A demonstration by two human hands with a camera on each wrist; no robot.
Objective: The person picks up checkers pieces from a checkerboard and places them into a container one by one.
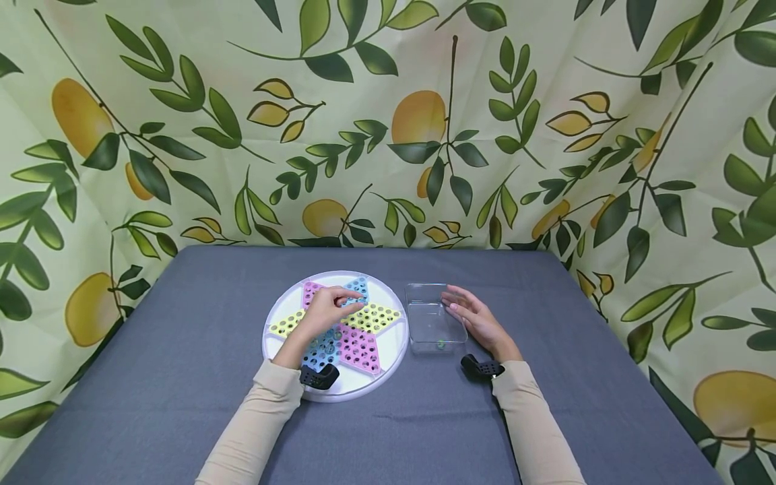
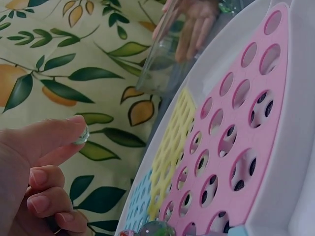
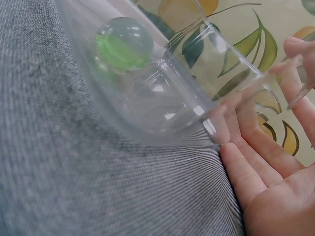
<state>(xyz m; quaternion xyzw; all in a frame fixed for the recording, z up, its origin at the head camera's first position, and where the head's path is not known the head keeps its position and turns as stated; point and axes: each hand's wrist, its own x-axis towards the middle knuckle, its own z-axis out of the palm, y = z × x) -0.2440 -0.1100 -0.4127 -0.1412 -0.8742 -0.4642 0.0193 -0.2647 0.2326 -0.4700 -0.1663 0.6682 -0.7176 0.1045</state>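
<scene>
A white round Chinese checkers board (image 1: 391,353) bears a star of pink, blue and yellow holed sections. Above it is my left hand (image 1: 327,311), pinching a clear glass marble (image 2: 82,135) between thumb and index finger, the other fingers curled in. Several marbles (image 2: 156,229) sit in holes at the board's near part. Just right of the board stands a clear plastic box (image 1: 427,316), a green-and-clear marble (image 3: 123,45) lying in its near end. My right hand (image 1: 479,320) rests fairly straight fingers against the box's right side.
Grey cloth (image 1: 200,350) covers the table under the board and box. Behind and at the sides hangs a leaf-and-fruit patterned curtain (image 1: 376,101). A black wrist camera (image 1: 320,377) sits on the left wrist, another black camera (image 1: 481,367) on the right.
</scene>
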